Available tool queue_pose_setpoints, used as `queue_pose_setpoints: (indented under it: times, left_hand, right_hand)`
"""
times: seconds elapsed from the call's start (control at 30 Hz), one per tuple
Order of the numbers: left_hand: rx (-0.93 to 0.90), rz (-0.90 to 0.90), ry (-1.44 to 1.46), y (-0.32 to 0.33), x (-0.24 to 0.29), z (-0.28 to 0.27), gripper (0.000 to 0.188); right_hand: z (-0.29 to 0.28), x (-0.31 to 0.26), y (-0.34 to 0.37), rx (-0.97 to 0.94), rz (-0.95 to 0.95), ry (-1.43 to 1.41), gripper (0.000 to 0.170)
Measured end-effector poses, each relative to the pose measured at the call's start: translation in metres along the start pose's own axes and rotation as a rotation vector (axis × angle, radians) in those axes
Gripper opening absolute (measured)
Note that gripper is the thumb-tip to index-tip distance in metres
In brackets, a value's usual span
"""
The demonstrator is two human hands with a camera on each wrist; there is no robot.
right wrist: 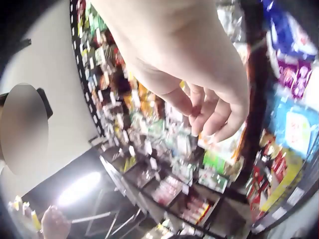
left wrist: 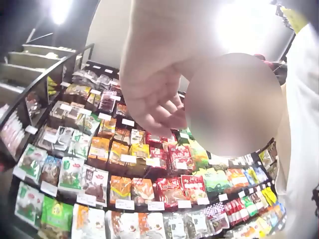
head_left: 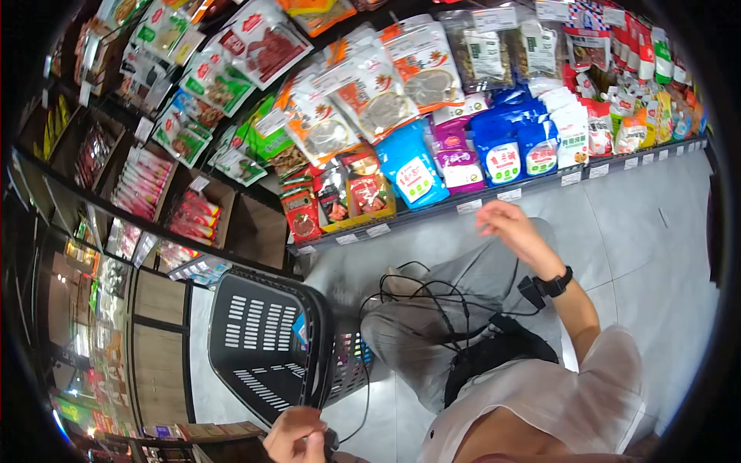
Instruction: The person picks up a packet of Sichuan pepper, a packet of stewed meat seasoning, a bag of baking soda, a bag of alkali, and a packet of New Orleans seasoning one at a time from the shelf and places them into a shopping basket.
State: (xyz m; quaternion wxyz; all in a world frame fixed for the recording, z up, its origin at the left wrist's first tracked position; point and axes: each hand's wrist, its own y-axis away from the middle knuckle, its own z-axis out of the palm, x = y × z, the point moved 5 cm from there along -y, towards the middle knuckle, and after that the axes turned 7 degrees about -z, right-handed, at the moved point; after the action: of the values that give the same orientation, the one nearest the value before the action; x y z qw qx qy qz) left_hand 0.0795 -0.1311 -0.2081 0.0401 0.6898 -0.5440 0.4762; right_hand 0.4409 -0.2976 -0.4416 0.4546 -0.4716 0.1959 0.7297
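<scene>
My right hand (head_left: 509, 231) is held out in front of the bottom shelf, fingers loosely bent and nothing in them. The right wrist view shows the same hand (right wrist: 199, 84) with the fingertips bunched in front of the packets. Nearest to it in the head view are blue bags (head_left: 498, 154) and a purple bag (head_left: 461, 168). My left hand (head_left: 297, 434) is raised at the bottom of the head view, overlapping the near end of a dark plastic shopping basket (head_left: 251, 351). Its fingers hang loosely curled and empty in the left wrist view (left wrist: 154, 94).
A light blue bag (head_left: 414, 174) and red packets (head_left: 301, 212) line the lower shelf edge (head_left: 417, 216). Side bins (head_left: 143, 181) hold pink packets. Black cables (head_left: 432, 297) lie across my lap beside the basket, which has a blue packet (head_left: 300, 328) inside.
</scene>
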Motion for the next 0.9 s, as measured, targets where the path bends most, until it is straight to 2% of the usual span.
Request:
queue_pose_setpoints:
  times: [0.03,0.1,0.13,0.17,0.2,0.3,0.43,0.57,0.63,0.67,0.73,0.8,0.87,0.9]
  left_hand:
    - [-0.043,-0.043,-0.057,-0.006,-0.005,0.011,0.017]
    - [-0.07,-0.038,0.018,-0.032,-0.014,0.044,0.006]
    - [-0.042,-0.172,0.108,-0.032,-0.039,0.055,0.005]
    - [-0.079,-0.133,0.136,-0.042,-0.048,0.071,0.002]
    - [-0.108,-0.214,0.129,-0.054,-0.053,0.089,0.002]
    - [-0.257,-0.381,0.121,-0.081,-0.073,0.149,0.006]
    - [-0.462,-0.314,0.362,-0.11,-0.079,0.238,0.011]
    - [-0.587,-0.273,0.467,-0.128,-0.089,0.311,0.009]
    - [-0.761,-0.162,0.227,-0.124,-0.113,0.348,0.011]
    - [-0.838,-0.111,0.106,-0.12,-0.135,0.366,0.013]
    - [-1.076,-0.088,-0.101,-0.089,-0.225,0.398,0.021]
    - [-1.003,-0.207,-0.372,-0.066,-0.319,0.407,0.034]
    - [-0.911,-0.322,-0.563,-0.046,-0.405,0.397,0.039]
    - [-0.866,-0.371,-0.66,-0.042,-0.428,0.385,0.042]
  right_hand:
    - [-0.032,-0.004,0.011,0.104,-0.008,-0.018,0.012]
    - [-0.091,-0.016,0.041,0.318,-0.063,-0.044,0.012]
    - [-0.118,-0.023,0.059,0.429,-0.111,-0.048,0.012]
    - [-0.147,-0.026,0.078,0.529,-0.13,-0.018,0.012]
    - [-0.169,-0.03,0.096,0.629,-0.148,0.013,0.012]
    - [-0.204,-0.03,0.139,0.819,-0.171,0.373,0.012]
    - [-0.202,0.001,0.154,0.826,-0.078,0.233,0.011]
    - [-0.193,0.001,0.139,0.817,-0.122,0.165,0.012]
    - [-0.192,-0.001,0.127,0.767,-0.119,0.172,0.013]
    - [-0.19,-0.003,0.12,0.736,-0.123,0.173,0.013]
    - [-0.186,-0.007,0.106,0.683,-0.128,0.186,0.013]
    - [-0.179,-0.008,0.097,0.64,-0.122,0.204,0.014]
    - [-0.166,-0.003,0.09,0.567,-0.096,0.225,0.013]
    - [-0.159,0.0,0.087,0.535,-0.089,0.233,0.013]
